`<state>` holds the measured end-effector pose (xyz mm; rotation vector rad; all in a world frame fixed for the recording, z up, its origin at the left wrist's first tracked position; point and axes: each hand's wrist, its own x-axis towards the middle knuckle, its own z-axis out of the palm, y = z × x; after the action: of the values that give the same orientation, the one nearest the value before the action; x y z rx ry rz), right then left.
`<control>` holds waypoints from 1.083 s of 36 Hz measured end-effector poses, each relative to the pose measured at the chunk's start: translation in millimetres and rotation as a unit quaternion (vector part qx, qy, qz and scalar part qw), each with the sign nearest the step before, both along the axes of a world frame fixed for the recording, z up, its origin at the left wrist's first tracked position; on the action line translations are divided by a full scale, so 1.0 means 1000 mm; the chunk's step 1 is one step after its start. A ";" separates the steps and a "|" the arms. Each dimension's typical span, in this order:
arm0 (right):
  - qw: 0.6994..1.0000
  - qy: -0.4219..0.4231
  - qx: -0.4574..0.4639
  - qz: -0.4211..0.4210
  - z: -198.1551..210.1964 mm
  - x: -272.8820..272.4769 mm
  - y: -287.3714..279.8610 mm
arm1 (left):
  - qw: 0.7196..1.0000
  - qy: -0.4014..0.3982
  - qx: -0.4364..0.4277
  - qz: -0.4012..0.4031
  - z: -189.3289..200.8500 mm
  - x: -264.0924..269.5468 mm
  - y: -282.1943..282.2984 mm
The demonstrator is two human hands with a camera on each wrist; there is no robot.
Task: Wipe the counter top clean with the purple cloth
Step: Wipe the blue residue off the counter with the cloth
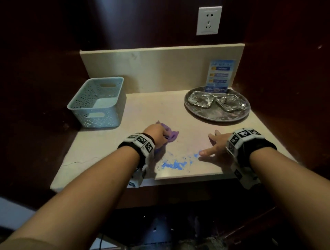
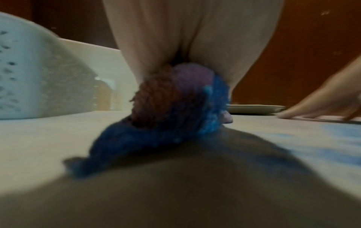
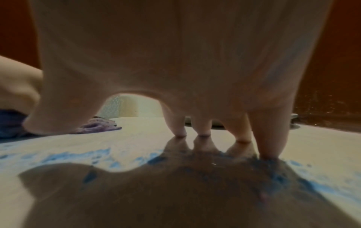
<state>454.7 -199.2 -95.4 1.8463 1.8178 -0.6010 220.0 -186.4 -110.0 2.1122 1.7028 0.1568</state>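
My left hand (image 1: 157, 133) grips the bunched purple cloth (image 1: 47, 0) on the beige counter top (image 1: 151, 107), left of centre. In the left wrist view the cloth (image 2: 191, 77) is purple on top and stained dark blue underneath, pressed on the surface. A blue smear (image 1: 175, 163) spreads along the counter near the front edge, just right of the cloth. My right hand (image 1: 214, 144) rests open on the counter with spread straight fingers, the thumb tip at the smear's right end. The right wrist view shows the fingertips (image 3: 203, 134) touching the surface amid blue smear (image 3: 78, 155).
A pale blue perforated basket (image 1: 97, 101) stands at the back left. A round metal tray (image 1: 232, 117) with two glass ashtrays (image 1: 200, 99) and a blue sign card (image 1: 220, 76) sits at the back right. Dark wooden walls close in both sides; a socket (image 1: 209, 20) is above.
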 end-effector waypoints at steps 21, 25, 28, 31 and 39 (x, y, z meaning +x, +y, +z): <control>1.000 -0.019 0.008 0.012 -0.003 0.003 0.006 | 0.995 0.046 0.043 0.078 -0.004 -0.065 -0.038; 1.000 -0.019 0.014 0.015 -0.005 0.003 0.008 | 0.996 0.056 0.023 0.063 -0.012 -0.060 -0.043; 0.999 -0.020 0.020 0.021 -0.009 0.004 0.008 | 0.996 0.049 0.023 0.065 -0.017 -0.061 -0.046; 0.999 -0.020 0.023 0.026 -0.012 0.005 0.009 | 0.996 0.030 0.037 0.071 -0.022 -0.060 -0.049; 0.999 -0.023 0.022 0.032 -0.016 0.005 0.013 | 0.989 -0.057 0.063 0.121 -0.037 -0.041 -0.071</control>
<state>459.5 -185.8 -111.9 1.8072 1.8664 -0.4962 179.3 -257.1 -147.0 1.9326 1.9196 0.4594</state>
